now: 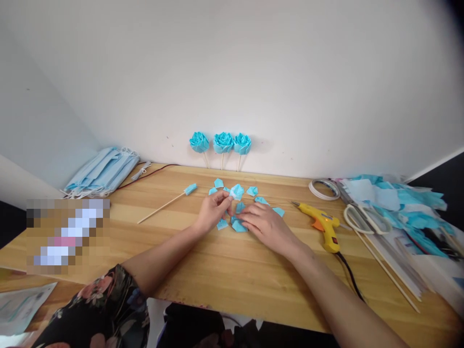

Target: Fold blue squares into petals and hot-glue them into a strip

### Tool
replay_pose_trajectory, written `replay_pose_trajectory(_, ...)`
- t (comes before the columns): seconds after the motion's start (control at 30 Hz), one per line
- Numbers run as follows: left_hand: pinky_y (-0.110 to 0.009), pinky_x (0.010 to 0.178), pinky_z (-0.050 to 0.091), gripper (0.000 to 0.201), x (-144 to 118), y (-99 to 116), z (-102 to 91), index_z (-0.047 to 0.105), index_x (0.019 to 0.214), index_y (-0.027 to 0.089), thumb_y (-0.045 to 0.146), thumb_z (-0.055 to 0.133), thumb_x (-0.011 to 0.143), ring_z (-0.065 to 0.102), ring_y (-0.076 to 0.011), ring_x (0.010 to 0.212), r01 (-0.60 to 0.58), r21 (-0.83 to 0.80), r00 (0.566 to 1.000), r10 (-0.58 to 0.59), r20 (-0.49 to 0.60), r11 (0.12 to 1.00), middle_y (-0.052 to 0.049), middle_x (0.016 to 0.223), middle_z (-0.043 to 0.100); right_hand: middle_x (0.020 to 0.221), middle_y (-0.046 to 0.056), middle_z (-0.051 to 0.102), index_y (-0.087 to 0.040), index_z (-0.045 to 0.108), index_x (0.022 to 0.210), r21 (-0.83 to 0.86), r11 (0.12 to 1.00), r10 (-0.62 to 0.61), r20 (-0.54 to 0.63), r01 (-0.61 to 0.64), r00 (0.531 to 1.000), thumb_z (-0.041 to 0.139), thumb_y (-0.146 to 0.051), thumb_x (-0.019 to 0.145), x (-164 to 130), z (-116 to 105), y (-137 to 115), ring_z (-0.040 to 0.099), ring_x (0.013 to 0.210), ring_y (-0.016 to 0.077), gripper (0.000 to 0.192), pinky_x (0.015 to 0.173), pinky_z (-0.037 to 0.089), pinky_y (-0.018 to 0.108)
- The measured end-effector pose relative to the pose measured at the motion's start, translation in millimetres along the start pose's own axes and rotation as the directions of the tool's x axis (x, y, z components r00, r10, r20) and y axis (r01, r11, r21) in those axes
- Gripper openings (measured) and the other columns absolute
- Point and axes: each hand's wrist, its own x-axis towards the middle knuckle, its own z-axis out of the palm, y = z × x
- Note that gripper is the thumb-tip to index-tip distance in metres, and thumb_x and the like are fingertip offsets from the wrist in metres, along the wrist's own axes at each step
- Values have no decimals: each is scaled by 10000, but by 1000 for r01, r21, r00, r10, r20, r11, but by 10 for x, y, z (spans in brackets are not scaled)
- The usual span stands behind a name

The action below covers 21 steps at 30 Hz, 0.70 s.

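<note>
My left hand [213, 210] pinches a small half-built blue fabric rose [236, 192] between thumb and fingertips, just above the wooden table [203, 270]. My right hand [266, 224] rests palm-down on the table, its fingertips on a folded blue petal piece [238, 225]. Several loose blue petals [253, 191] lie scattered around both hands. A wooden stick with a blue bud at its tip [190, 189] lies to the left of my left hand.
Three finished blue roses on sticks [222, 143] lean against the wall. A stack of blue face masks [103, 171] sits far left. On the right lie a yellow glue gun [324, 225], white scissors [364, 218], tape rolls [323, 188], skewers and blue scraps [406, 200].
</note>
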Motion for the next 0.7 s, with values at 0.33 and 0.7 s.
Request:
replay_pose_trajectory(0.33, -183, 404, 415, 287, -31, -48, 32, 527, 770, 155, 436, 527, 826, 502, -77, 440, 5, 41, 997, -8, 71, 999, 16, 586, 596, 949, 48, 671, -214, 665, 819, 113, 992, -61, -23, 64, 998, 552, -93, 835, 22, 27, -11, 573, 922, 202, 166, 846, 415, 383)
replay_pose_trajectory(0.7, -197, 471, 447, 222, -55, -33, 38, 548, 760, 161, 367, 519, 836, 537, -88, 473, 21, 94, 996, -28, 80, 995, 9, 605, 617, 854, 20, 645, -218, 600, 835, 779, 585, 474, -100, -228, 875, 615, -285, 822, -74, -50, 119, 596, 788, 163, 69, 714, 469, 295)
